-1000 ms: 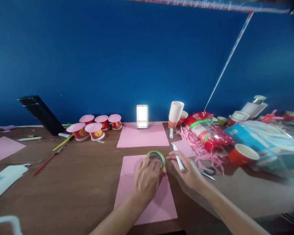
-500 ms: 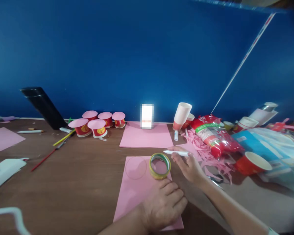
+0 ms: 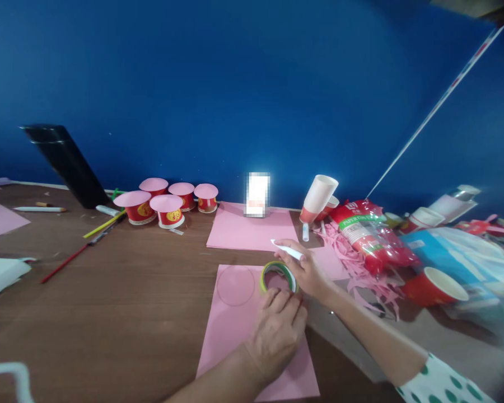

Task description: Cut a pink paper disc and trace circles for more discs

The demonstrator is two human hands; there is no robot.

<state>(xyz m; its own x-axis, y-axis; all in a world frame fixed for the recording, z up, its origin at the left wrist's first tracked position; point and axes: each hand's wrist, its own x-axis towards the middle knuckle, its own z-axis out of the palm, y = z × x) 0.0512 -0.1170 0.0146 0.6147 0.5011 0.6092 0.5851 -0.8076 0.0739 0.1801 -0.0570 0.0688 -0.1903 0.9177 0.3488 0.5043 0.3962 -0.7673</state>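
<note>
A yellow-green tape roll [image 3: 264,278] lies flat at the upper right corner of a pink sheet [image 3: 229,341]. My left hand [image 3: 280,324] rests over the sheet with its bent fingertips on the near rim of the roll. A drawn circle [image 3: 236,285] shows at the sheet's upper left, beside the roll. Just right of the roll, my right hand [image 3: 304,270] grips a white pen [image 3: 289,250], whose tip points up and to the left above the table.
Several red cups topped with pink discs [image 3: 168,204] stand at the back left. More pink paper [image 3: 252,232] lies behind the sheet. Pink shreds [image 3: 344,246], a red bag [image 3: 357,224] and a tipped red cup [image 3: 432,286] are on the right.
My left hand has moved up onto the near rim of the tape roll. My right hand has turned the pen, so its tip is further left and higher. The view has shifted slightly.
</note>
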